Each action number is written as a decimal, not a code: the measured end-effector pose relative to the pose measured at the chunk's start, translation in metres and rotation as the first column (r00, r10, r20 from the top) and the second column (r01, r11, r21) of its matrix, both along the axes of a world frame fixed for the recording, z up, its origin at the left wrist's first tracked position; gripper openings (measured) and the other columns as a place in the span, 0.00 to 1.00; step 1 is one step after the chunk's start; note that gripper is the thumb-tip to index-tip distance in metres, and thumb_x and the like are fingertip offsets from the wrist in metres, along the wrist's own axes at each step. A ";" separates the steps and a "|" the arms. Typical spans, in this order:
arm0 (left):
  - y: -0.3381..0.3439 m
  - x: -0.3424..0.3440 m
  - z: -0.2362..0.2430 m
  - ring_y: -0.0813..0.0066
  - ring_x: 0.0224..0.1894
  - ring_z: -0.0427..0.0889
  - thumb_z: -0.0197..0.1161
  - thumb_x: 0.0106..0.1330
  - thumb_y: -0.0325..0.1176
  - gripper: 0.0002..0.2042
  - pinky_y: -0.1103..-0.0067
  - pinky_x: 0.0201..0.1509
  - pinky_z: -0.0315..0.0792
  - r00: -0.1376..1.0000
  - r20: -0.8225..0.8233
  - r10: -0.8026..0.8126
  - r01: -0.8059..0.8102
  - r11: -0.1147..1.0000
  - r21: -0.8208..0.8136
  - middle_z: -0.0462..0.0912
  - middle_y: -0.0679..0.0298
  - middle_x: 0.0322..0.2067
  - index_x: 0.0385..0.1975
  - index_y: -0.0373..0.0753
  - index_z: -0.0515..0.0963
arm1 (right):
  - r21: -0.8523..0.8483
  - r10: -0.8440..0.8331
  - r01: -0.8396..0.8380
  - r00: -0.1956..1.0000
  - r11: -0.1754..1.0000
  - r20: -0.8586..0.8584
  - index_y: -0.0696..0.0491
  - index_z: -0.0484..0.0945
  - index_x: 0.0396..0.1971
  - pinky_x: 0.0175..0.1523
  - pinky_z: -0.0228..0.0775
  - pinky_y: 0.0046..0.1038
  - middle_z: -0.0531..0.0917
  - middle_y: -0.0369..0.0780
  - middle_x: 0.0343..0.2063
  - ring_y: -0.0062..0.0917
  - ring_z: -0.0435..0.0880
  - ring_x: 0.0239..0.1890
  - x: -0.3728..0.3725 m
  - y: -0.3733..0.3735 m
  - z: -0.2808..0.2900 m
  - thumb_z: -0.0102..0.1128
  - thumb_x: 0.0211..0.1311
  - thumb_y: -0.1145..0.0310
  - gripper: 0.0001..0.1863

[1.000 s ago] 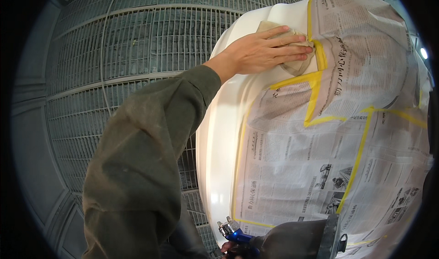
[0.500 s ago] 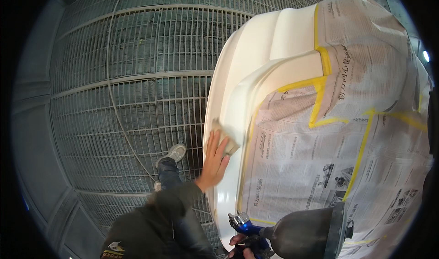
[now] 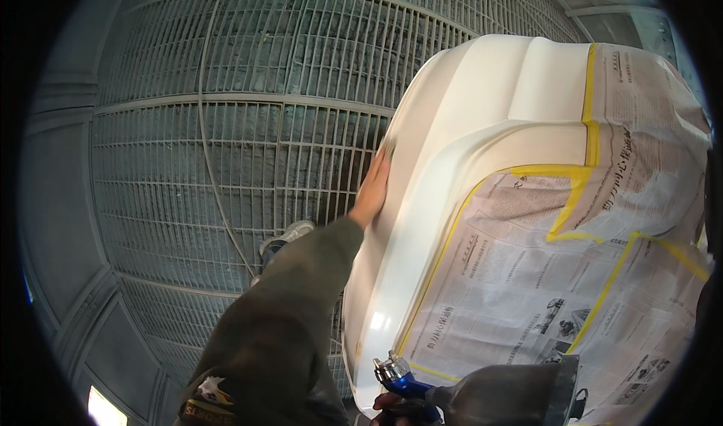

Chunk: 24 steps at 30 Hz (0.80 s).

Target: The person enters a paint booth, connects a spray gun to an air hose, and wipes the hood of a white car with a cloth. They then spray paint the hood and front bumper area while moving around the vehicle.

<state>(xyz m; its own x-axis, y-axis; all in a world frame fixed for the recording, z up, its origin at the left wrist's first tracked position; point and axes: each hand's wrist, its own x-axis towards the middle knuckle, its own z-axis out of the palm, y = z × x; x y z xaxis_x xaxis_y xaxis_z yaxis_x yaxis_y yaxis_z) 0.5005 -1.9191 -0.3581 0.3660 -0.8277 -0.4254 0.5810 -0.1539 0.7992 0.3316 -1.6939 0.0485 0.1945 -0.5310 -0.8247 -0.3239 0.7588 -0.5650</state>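
Floor grating [image 3: 173, 215] beside bumper [image 3: 433, 185], shielded by newspaper [image 3: 520, 253]; left hand [image 3: 373, 189] laid flat alongside, spray gun [image 3: 482, 394] gripped by right hand [image 3: 398, 411].

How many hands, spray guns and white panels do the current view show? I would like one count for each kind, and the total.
Hands: 2 (left hand, right hand)
Spray gun: 1
White panel: 1
Total: 4

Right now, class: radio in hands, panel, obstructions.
Left hand against white panel, palm hidden. Right hand gripping blue spray gun. Newspaper, yellow tape along panel's right; gun's cup hides some newspaper.
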 end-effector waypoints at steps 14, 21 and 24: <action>0.073 -0.035 0.118 0.62 0.76 0.50 0.41 0.78 0.39 0.26 0.72 0.77 0.44 0.988 0.153 -0.036 0.031 0.999 0.039 0.53 0.56 0.74 0.73 0.38 0.53 | 0.076 -0.173 0.181 0.979 0.980 -0.105 0.53 0.73 0.52 0.31 0.70 0.19 0.78 0.38 0.47 0.16 0.78 0.30 0.004 -0.016 0.027 0.61 0.69 0.60 0.18; -0.112 0.044 0.189 0.65 0.77 0.48 0.54 0.71 0.35 0.21 0.62 0.80 0.42 0.258 0.966 -0.028 0.576 0.807 -0.130 0.61 0.72 0.72 0.65 0.51 0.71 | 0.080 -0.199 0.203 0.979 0.976 -0.051 0.52 0.75 0.49 0.40 0.70 0.20 0.77 0.38 0.49 0.16 0.77 0.37 0.001 -0.007 0.025 0.61 0.69 0.63 0.14; -0.159 0.054 0.205 0.67 0.77 0.48 0.56 0.69 0.36 0.23 0.61 0.81 0.41 0.122 0.980 0.154 0.651 0.733 -0.196 0.61 0.77 0.71 0.65 0.54 0.69 | 0.047 -0.297 0.299 0.954 0.953 -0.045 0.52 0.75 0.48 0.41 0.70 0.20 0.77 0.38 0.49 0.17 0.77 0.39 0.017 -0.014 0.030 0.60 0.68 0.64 0.13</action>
<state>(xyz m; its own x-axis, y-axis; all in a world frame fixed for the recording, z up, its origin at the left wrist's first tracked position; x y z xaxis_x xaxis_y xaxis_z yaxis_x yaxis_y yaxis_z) 0.5544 -2.0785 -0.1531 -0.1752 -0.8322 0.5260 -0.6282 0.5059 0.5911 0.3485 -1.7081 0.0783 0.0031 -0.5161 -0.8565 -0.0987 0.8522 -0.5138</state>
